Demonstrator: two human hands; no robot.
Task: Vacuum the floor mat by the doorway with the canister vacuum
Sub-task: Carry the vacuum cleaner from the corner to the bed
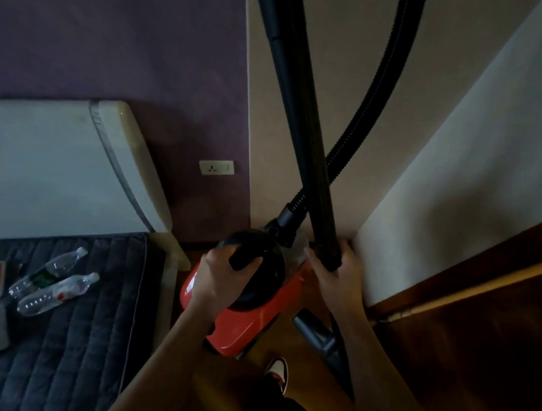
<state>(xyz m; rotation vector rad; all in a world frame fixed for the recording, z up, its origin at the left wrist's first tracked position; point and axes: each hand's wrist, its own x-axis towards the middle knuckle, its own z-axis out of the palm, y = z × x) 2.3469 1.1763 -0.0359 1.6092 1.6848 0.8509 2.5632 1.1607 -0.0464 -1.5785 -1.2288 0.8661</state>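
A red canister vacuum (244, 328) with a black round top is held off the wooden floor near a wall corner. My left hand (219, 280) is closed around its black carry handle (244, 257). My right hand (338, 278) grips the lower end of the black rigid wand (304, 115), which rises steeply to the top of the view. A ribbed black hose (374, 82) loops up from the canister's front and crosses behind the wand. A grey floor nozzle (319, 339) lies on the floor below my right forearm. No floor mat is visible.
A bed with a dark quilted cover (80, 319) lies at left, carrying two plastic bottles (57, 284), a small box and a booklet. A white headboard (68, 166) and wall socket (216, 167) are behind. A dark wooden door (481, 341) stands at right. My shoe (276, 373) is on the floor.
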